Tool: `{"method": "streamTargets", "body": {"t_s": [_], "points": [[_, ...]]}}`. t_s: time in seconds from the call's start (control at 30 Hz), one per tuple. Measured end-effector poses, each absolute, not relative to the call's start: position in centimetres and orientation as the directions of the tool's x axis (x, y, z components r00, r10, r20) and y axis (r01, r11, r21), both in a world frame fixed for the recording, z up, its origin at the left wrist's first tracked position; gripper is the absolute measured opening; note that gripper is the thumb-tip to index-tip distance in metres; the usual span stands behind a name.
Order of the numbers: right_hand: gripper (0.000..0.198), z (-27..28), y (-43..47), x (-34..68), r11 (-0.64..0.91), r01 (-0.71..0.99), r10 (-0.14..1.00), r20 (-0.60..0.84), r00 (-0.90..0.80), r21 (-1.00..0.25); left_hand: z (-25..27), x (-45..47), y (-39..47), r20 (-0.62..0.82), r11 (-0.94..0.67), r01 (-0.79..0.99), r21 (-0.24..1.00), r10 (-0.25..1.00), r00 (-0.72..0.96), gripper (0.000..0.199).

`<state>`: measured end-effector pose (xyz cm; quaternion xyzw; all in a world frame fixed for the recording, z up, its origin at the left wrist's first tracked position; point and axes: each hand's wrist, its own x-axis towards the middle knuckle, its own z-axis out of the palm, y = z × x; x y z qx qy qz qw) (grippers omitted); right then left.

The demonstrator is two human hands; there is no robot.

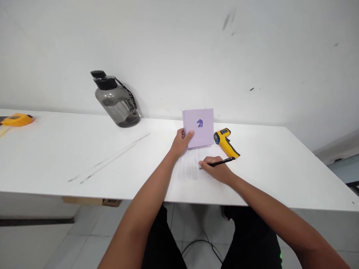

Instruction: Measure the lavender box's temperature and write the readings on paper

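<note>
My left hand (181,142) grips the lower left edge of a light purple box (203,134) with a dark horse-head logo, thumb on its front face. Whether the box rests on the table or is lifted, I cannot tell. Below it lies a white sheet of paper (186,168) covered in faint lines of writing. My right hand (215,169) is closed around a black pen (224,161), its tip low over the paper's right part. Just right of the box sits a yellow and black infrared thermometer gun (227,143).
A large grey translucent water bottle (117,104) with a black lid stands near the wall. At the far left lies a yellow tape measure (18,120). Dark streaks mark the white table (56,149). Below it, a cable (200,241) lies on the tiled floor.
</note>
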<state>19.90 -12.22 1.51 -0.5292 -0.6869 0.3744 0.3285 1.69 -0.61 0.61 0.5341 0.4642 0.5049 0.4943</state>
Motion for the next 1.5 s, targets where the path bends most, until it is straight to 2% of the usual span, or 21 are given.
{"method": "streamTargets", "body": {"t_s": [0.6, 0.9, 1.17, 1.5], "points": [[0.039, 1.57, -12.13, 19.8, 0.14, 0.479, 0.979, 0.05, -0.195, -0.867, 0.61, 1.64, -0.76, 0.062, -0.064, 0.024, 0.998, 0.996, 0.067, 0.074], [0.042, 1.47, -12.18, 19.97, 0.136, 0.482, 0.969, 0.014, -0.247, -0.866, 0.57, 1.83, -0.7, 0.075, -0.074, -0.015, 0.997, 0.994, 0.083, 0.071], [0.04, 1.6, -12.13, 19.63, 0.111, 0.477, 0.982, 0.022, -0.189, -0.872, 0.65, 1.63, -0.7, 0.082, -0.085, 0.034, 0.996, 0.994, 0.077, 0.071], [0.042, 1.6, -12.23, 19.69, 0.104, 0.477, 0.985, 0.024, -0.169, -0.873, 0.84, 1.81, -0.81, 0.088, -0.088, 0.003, 0.996, 0.993, 0.078, 0.068]]}}
